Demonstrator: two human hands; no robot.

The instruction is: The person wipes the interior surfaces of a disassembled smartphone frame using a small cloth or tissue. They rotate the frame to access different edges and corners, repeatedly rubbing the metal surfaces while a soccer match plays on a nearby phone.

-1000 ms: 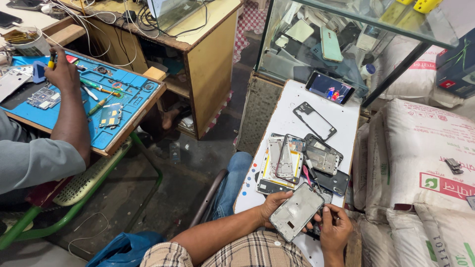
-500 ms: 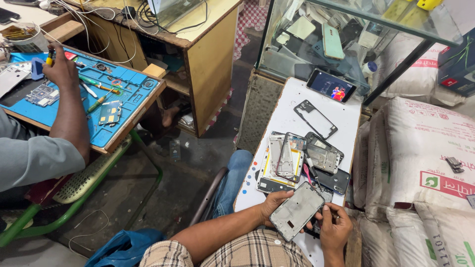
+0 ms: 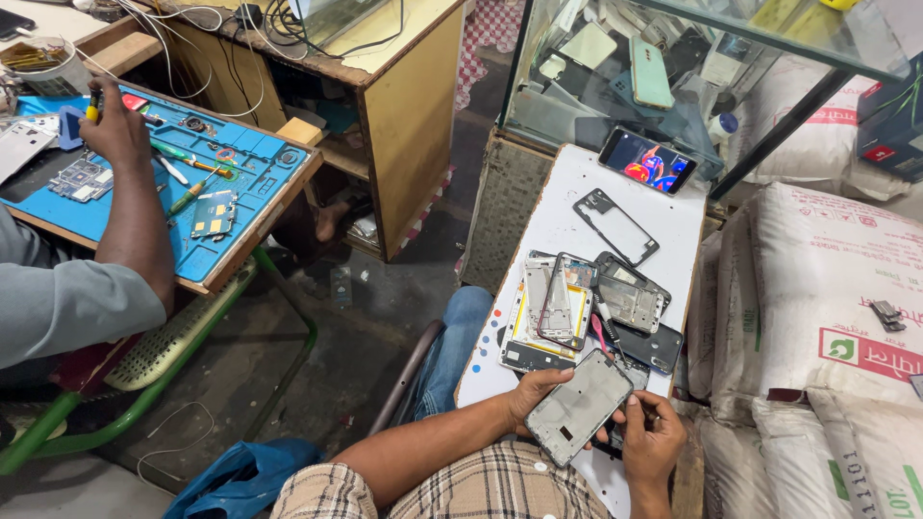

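Observation:
My left hand (image 3: 535,388) grips the upper left edge of an opened grey phone housing (image 3: 580,407), held tilted over the near end of a white board (image 3: 577,216). At the housing's lower right edge is my right hand (image 3: 656,438), fingers curled; whether it pinches a small dark tool I cannot tell. Just beyond my hands lies a pile of stripped phone frames and back covers (image 3: 586,308). A lone black frame (image 3: 615,226) lies further up the board. At the far end a phone with a lit screen (image 3: 646,160) rests.
A glass display case (image 3: 673,67) with phones stands behind the board. White sacks (image 3: 817,308) are stacked at the right. At the left, a co-worker's hand (image 3: 115,130) holds a yellow-handled tool over a blue repair mat (image 3: 240,183) on a wooden bench.
My hands and the housing have stayed almost still. The co-worker's hand at the left has shifted slightly over the blue mat.

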